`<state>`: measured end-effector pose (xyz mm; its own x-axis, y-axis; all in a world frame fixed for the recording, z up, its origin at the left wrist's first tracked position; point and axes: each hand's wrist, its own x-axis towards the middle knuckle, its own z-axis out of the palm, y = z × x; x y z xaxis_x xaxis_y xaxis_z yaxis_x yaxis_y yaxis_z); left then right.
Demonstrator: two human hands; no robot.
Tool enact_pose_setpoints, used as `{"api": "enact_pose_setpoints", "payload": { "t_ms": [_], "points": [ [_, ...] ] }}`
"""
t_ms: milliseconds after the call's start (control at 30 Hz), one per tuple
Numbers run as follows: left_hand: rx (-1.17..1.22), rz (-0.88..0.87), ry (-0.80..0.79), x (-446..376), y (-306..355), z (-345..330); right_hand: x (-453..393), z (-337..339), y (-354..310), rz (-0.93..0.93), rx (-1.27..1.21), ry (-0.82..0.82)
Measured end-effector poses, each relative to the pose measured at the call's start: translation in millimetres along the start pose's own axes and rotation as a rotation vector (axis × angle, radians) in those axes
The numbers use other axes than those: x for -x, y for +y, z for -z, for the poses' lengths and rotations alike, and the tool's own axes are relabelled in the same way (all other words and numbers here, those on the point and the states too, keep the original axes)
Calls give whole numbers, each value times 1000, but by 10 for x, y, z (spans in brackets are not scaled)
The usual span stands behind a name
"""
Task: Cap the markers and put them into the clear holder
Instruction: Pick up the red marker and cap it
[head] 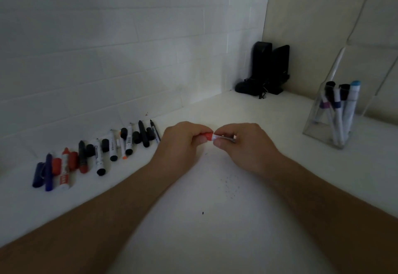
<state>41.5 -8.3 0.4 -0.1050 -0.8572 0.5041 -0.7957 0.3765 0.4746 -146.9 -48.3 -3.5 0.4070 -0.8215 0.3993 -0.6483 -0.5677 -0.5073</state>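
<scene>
Left of the clear holder point(329, 120), mid-table: left hand point(183, 138) pinches red cap point(206, 136), right hand point(241, 140) pinches white marker point(224, 137). Marker's long axis horizontal, tip end toward the cap, cap touching barrel. Label unreadable. Loose markers point(97, 155) farther left, by the wall.
</scene>
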Motion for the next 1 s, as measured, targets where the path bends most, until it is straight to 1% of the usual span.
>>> {"api": "enact_pose_setpoints", "payload": {
  "t_ms": [67,133,200,267,367,433,467,533,567,600,633,700,833,933,1000],
  "points": [
    [-15,0,2,-7,10,-10,0,25,-31,-42,51,-13],
    [-23,35,-21,-8,7,-46,-19,62,-44,-38,132,-47],
    [14,71,-7,8,11,-83,-24,101,-46,23,259,-107],
    [45,79,45,13,20,-96,-11,136,-85,96,419,-154],
    [110,88,106,19,24,-83,-19,215,-174,134,542,-122],
    [157,50,150,18,13,-92,-76,376,-193,112,518,-48],
    [162,21,158,20,-5,-109,-100,499,-191,104,443,32],
    [131,-31,139,29,-49,-144,-119,854,-167,94,273,292],
    [109,-53,115,41,-68,-158,-117,1067,-154,88,239,429],
    [89,-81,89,54,-75,-165,-111,1291,-138,71,247,537],
    [66,-118,66,65,-77,-170,-102,1506,-126,43,271,605],
    [-3,-187,20,79,-45,-169,-81,1844,-41,-41,308,642],
    [-107,-236,-71,106,5,-159,-14,2020,289,-181,349,565],
    [-95,-222,-69,118,0,-158,-32,2006,389,-194,334,583],
    [-97,-203,-67,116,-14,-155,-78,2022,398,-182,354,630]
  ]
}}
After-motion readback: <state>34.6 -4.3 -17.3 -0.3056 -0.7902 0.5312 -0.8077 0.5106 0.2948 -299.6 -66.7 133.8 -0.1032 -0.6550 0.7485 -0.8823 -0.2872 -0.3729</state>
